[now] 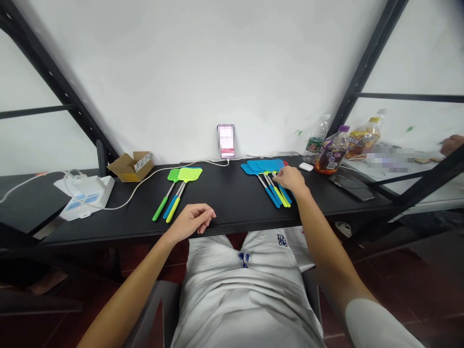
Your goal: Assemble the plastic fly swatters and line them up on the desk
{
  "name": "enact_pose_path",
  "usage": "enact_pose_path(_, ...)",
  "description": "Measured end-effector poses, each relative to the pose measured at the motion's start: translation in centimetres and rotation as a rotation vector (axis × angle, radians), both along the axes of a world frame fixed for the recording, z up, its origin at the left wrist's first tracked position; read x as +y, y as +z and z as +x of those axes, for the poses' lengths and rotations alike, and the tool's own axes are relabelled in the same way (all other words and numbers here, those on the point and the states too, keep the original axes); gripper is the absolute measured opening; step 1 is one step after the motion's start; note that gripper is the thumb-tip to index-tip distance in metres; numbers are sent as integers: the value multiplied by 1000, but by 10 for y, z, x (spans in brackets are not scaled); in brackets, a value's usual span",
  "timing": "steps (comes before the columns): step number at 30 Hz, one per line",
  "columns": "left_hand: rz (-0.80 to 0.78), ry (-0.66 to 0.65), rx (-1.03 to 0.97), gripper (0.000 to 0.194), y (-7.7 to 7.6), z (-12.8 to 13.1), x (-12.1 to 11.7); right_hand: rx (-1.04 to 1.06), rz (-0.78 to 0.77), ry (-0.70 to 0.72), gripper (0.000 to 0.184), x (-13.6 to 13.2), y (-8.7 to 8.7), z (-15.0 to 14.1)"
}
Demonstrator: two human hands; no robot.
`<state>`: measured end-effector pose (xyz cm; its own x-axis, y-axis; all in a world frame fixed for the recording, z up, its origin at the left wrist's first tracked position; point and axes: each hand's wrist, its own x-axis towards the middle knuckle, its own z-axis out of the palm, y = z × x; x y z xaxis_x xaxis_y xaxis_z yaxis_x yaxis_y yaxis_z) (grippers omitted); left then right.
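My right hand (293, 180) is on the right-hand group of fly swatters, its fingers pinched at the shaft of one near the head; the fingertips are partly hidden. Blue swatter heads (253, 167) overlap there, with blue and yellow-green handles (272, 197) pointing toward me. A bit of red shows behind my hand. My left hand (195, 220) rests at the desk's front edge, fingers loosely curled with nothing visible in them. Left of it lies a smaller group: a green swatter (160, 209), a yellow-green swatter (190, 174) and a blue handle (170, 207).
A phone (226, 141) leans on the wall, its white cable (145, 182) crossing the desk. At left are an open cardboard box (132, 168) and a white box (87, 199). Bottles (331, 151), a white case (306, 166) and a dark phone (351, 187) are at right, by a black frame.
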<state>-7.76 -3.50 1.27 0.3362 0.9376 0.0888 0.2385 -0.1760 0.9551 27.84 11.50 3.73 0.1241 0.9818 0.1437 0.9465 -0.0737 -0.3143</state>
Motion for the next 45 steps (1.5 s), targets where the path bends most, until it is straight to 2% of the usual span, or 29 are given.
enact_pose_path(18, 3, -2, 26, 33, -4, 0, 1, -12, -48, 19, 22, -2, 0, -3)
enact_pose_path(21, 57, 47, 45, 33, -8, 2, 0, -17, -49, 7, 22, -2, 1, -2)
enact_pose_path(24, 288, 211, 206, 30, -7, 3, -1, -15, -53, 6, 22, -2, 1, -1)
enact_pose_path(26, 484, 375, 381, 28, -2, 1, -2, -12, -56, 7, 22, -2, 1, -2)
enact_pose_path(28, 609, 550, 573, 27, 6, -5, -3, -10, -57, 7, 23, -2, 1, -2)
enact_pose_path(30, 632, 710, 795, 25, 15, -14, -3, -9, -59, 10, 23, -2, 2, -3)
enact_pose_path(32, 576, 832, 1003, 25, 20, -23, -2, -7, -64, 15, 23, -2, 2, -3)
enact_pose_path(34, 473, 867, 1157, 29, 22, -32, -1, -9, -66, 22, 22, -2, 1, -4)
enact_pose_path(38, 290, 794, 1295, 36, 18, -39, 4, -24, -52, 37, 20, -1, 0, -4)
enact_pose_path(45, 309, 782, 1339, 35, 9, -41, 12, -46, -4, 30, 20, -3, -2, -4)
